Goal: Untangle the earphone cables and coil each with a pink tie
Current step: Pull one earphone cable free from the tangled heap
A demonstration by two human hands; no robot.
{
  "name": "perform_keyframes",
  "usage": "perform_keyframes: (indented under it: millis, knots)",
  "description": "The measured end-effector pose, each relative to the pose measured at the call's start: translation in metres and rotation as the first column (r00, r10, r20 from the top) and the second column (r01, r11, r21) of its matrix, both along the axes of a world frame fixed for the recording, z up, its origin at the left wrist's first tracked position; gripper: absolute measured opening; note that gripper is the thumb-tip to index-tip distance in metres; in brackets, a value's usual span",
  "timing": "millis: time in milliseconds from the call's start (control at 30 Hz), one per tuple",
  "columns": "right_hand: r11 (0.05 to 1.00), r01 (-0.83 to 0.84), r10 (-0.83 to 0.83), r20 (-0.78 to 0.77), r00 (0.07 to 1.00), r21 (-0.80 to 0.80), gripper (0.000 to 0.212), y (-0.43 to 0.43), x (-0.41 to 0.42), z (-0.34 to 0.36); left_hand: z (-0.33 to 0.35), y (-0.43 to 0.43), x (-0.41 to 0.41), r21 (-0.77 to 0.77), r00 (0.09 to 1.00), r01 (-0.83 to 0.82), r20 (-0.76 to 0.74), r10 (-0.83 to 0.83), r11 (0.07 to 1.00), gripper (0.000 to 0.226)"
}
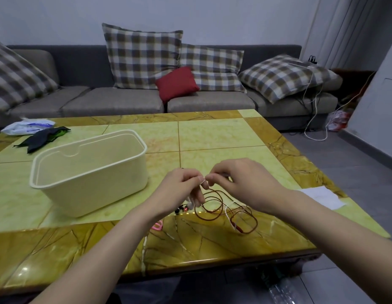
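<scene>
Left hand (pixel 182 187) and right hand (pixel 242 183) are pinching the white cable (pixel 203 183) between them, seemingly teasing it from brown cable loops (pixel 214 205) dangling below.

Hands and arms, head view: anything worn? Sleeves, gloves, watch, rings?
Nothing worn shows. The left hand and right hand are bare: no gloves, no rings visible. Both wrists are free of a watch, band or marking. Both arms are bare down to the frame edge, with no sleeve in view.
</scene>
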State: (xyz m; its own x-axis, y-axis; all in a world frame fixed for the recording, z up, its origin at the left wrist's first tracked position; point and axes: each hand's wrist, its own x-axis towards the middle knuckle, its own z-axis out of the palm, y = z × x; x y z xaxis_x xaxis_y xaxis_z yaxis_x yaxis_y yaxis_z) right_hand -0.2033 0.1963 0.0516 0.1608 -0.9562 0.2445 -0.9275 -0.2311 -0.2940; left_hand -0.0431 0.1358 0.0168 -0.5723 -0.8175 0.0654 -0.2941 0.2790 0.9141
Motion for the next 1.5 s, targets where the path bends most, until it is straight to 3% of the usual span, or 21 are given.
perform_keyframes:
  millis: [133, 267, 367, 500, 633, 700, 767, 833, 900, 967, 1067, 1200, 1333, 1500]
  knots:
    - [0.999, 0.047, -0.044, 0.102, 0.994, -0.021, 0.031, -0.004, -0.009, 0.003, 0.006, 0.003, 0.000, 0.269, 0.976, 0.095, -0.216, -0.036, 0.958, 0.031]
    - [0.996, 0.084, -0.076, 0.231, 0.970, -0.028, 0.030, -0.005, -0.013, -0.003, 0.009, 0.007, 0.002, 0.556, 0.837, 0.354, -0.546, 0.010, 0.752, 0.029]
    - [0.996, 0.094, -0.089, 0.308, 0.947, -0.002, 0.029, -0.005, -0.010, -0.011, 0.011, 0.008, 0.003, 0.547, 0.660, 0.544, -0.747, 0.079, 0.637, 0.027]
    - [0.995, 0.066, -0.089, 0.396, 0.914, 0.072, 0.028, -0.003, -0.005, -0.023, 0.014, 0.004, 0.001, 0.520, 0.504, 0.583, -0.834, 0.225, 0.624, 0.027]
    - [0.994, 0.060, -0.089, 0.362, 0.928, 0.092, 0.027, 0.002, 0.004, -0.030, 0.017, 0.002, 0.000, 0.514, 0.399, 0.582, -0.856, 0.329, 0.631, 0.036]
    - [0.993, 0.059, -0.088, 0.302, 0.949, 0.104, 0.029, 0.005, 0.006, -0.030, 0.020, 0.002, -0.001, 0.536, 0.430, 0.459, -0.832, 0.351, 0.708, 0.031]
    - [0.992, 0.062, -0.084, 0.210, 0.974, 0.111, 0.030, 0.008, 0.006, -0.029, 0.021, 0.000, -0.001, 0.511, 0.527, 0.338, -0.799, 0.290, 0.791, 0.031]
    - [0.992, 0.045, -0.055, 0.090, 0.994, 0.115, 0.030, 0.012, 0.007, -0.028, 0.016, -0.003, 0.003, 0.444, 0.729, 0.162, -0.656, 0.196, 0.881, 0.028]
    - [0.991, 0.019, -0.021, 0.010, 1.000, 0.130, 0.031, 0.014, 0.008, -0.025, 0.011, -0.002, 0.007, 0.263, 0.909, -0.006, -0.402, 0.115, 0.965, 0.026]
    - [0.990, -0.005, 0.008, -0.018, 1.000, 0.138, 0.031, 0.017, 0.009, -0.019, 0.006, 0.000, 0.009, 0.083, 0.984, -0.019, -0.176, 0.034, 0.996, 0.026]
    - [0.994, -0.034, 0.039, -0.046, 0.998, 0.106, 0.032, 0.017, 0.009, -0.008, -0.001, 0.003, 0.009, -0.045, 0.995, 0.079, 0.065, -0.076, 0.996, 0.024]
    - [1.000, 0.000, -0.004, -0.122, 0.992, -0.031, 0.030, 0.013, 0.000, 0.004, -0.004, 0.007, 0.007, 0.238, 0.988, 0.137, -0.105, -0.115, 0.961, 0.026]
    - [0.983, 0.100, -0.103, -0.010, 0.995, -0.156, 0.025, 0.004, -0.015, 0.004, -0.001, 0.010, 0.006, 0.470, 0.934, 0.289, -0.329, -0.139, 0.834, 0.031]
    - [0.969, 0.196, -0.179, 0.122, 0.976, -0.148, 0.026, 0.002, -0.022, -0.013, 0.003, 0.009, 0.010, 0.544, 0.710, 0.575, -0.703, -0.041, 0.611, 0.039]
